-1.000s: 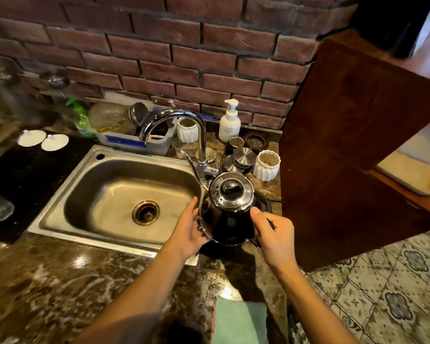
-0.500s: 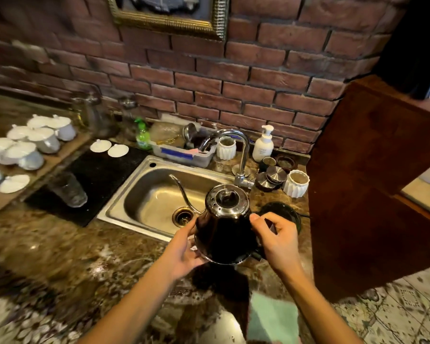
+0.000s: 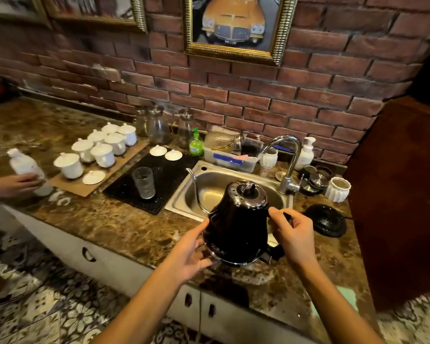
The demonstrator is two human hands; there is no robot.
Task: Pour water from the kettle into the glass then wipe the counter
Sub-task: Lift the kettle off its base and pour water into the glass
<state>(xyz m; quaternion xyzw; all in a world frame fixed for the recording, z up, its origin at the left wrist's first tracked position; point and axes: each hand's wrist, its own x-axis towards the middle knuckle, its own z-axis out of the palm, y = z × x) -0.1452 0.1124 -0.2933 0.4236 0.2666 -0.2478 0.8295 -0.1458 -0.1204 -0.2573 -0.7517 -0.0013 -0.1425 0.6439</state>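
A black gooseneck kettle [image 3: 236,229] with a chrome lid is held above the front edge of the brown marble counter [image 3: 114,224], its thin spout pointing left over the sink. My right hand [image 3: 292,235] grips its handle on the right side. My left hand [image 3: 191,252] presses against the kettle's lower left side. An empty ribbed glass [image 3: 143,182] stands upright on a black mat [image 3: 157,180] left of the sink. A pale green cloth [image 3: 345,300] lies at the counter's near right edge, partly hidden by my right arm.
The steel sink [image 3: 209,187] with a curved tap [image 3: 287,165] lies behind the kettle. The black kettle base [image 3: 327,219] sits at the right. White lidded cups [image 3: 97,150] stand on cardboard at the left. Another person's hand [image 3: 13,184] holds a white bottle at far left.
The kettle has been lifted off its base and carried left and toward me, both hands still on it. The view has pulled back, bringing the glass, the cups and another person's hand into sight.
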